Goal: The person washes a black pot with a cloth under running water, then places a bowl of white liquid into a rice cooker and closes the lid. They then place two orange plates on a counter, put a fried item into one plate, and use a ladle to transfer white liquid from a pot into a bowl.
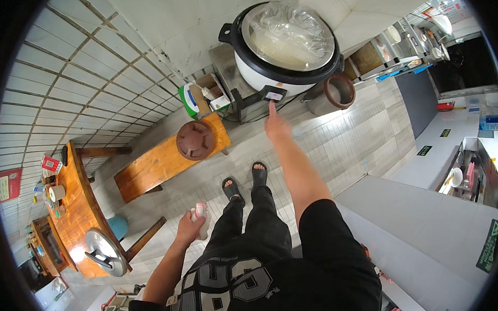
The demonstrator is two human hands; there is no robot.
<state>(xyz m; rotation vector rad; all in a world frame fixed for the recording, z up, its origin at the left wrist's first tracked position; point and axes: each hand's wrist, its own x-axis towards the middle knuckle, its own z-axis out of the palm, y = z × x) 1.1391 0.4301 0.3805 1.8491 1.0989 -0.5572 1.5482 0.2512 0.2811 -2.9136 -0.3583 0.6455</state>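
Observation:
My right hand (278,124) reaches forward with its index finger extended, its tip at the control panel (274,95) on the front of a large white electric rice cooker (256,77). The cooker has a black rim and no lid on, and clear plastic film (290,30) lies bunched over the pale contents of its inner pot. Low beside my left leg, my left hand (192,226) is closed around a crumpled white cloth (202,224) with a pinkish-red part. Whether the right index fingertip presses the panel cannot be told.
A brown round lid (195,140) rests on a wooden bench (148,170). Right of the cooker stands a brown-rimmed metal container (323,98); left is an open cardboard box (199,105). A metal lid (106,249) lies on the wooden table (77,214). A white counter (409,204) is at right.

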